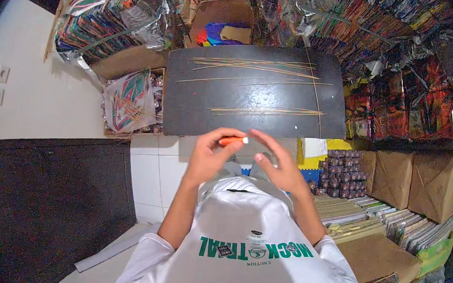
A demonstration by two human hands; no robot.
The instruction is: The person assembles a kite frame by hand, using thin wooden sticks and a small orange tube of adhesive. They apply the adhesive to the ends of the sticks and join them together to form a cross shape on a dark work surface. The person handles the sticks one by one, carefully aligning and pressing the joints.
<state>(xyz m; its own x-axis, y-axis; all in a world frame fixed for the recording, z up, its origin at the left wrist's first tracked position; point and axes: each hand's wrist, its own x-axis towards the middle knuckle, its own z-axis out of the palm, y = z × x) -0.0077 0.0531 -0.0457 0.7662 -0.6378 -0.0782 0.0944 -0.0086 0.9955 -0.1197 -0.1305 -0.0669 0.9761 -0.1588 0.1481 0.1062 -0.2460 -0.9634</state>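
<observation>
Your left hand [208,153] held a small orange tube [230,141], its index finger and thumb narrowed around the body, while the tube's white end [245,140] poked out past the fingertips toward your other hand. Your right hand [284,170] gripped nothing: its thumb and fingers stood wide apart, with the longest fingertip just beside that white end and the thumb lower down, apart from the tube. Both hands hovered at the near edge of the dark table [185,115], above your lap. Straight beyond your fingers, a bunch of thin sticks [266,111] lay side to side across the tabletop; farther from the fingers, near the far edge, a looser bunch of crossing sticks [255,65] rested, and a few single sticks [211,79] lay between the 2 bunches. Beyond and right of your right fingers, 1 long thin strand [317,96] ran from the far edge toward the near edge. To the left of your left fingers, a box held a printed sheet [129,100] in white, green and red, with more sticks over it. Near your right fingers, on their right side, sat a white paper [314,146], and farther right were small dark pieces [341,174] in a stack, then brown boxes [392,180].
</observation>
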